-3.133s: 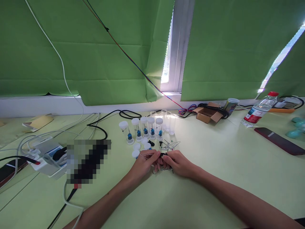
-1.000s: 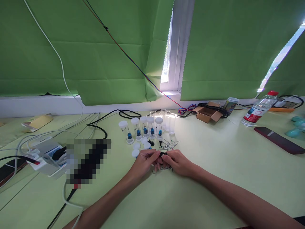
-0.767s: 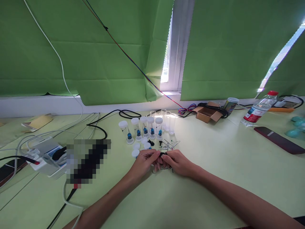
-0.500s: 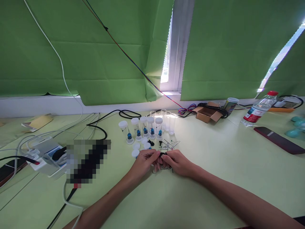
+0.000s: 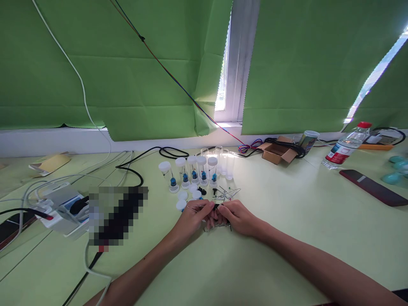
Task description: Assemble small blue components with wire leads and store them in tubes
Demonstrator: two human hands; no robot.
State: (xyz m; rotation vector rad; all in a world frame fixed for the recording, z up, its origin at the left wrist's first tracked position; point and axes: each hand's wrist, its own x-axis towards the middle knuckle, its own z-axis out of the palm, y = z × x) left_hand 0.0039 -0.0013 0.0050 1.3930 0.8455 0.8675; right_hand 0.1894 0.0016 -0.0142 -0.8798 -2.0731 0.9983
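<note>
Head cam looks down on a big pale green table pushed up against green paper window covers, so starting with the large stuff and working down. On the left edge there's a white power strip with plugs and cables. Over on the right, well apart from the work, a clear plastic water bottle with a red cap lies tilted, and a small open brown cardboard box sits further back.

Middle of the table: a row of clear plastic vials with white caps, several with a blue bead on a pin inside. A few loose white round caps sit just in front of them, and a little heap of thin metal pins lies just right of those.

Now the small bit. The left hand and the right hand are both curled nearly closed, fingertips touching, pinching a small black piece with thin wire legs between them, just above the table and right in front of the pin heap. Too tiny to say exactly what it is.

My guess is it's mid-fitting, wire into the black part. Next move probably needs a steady, fine push, without bending the legs.
</note>
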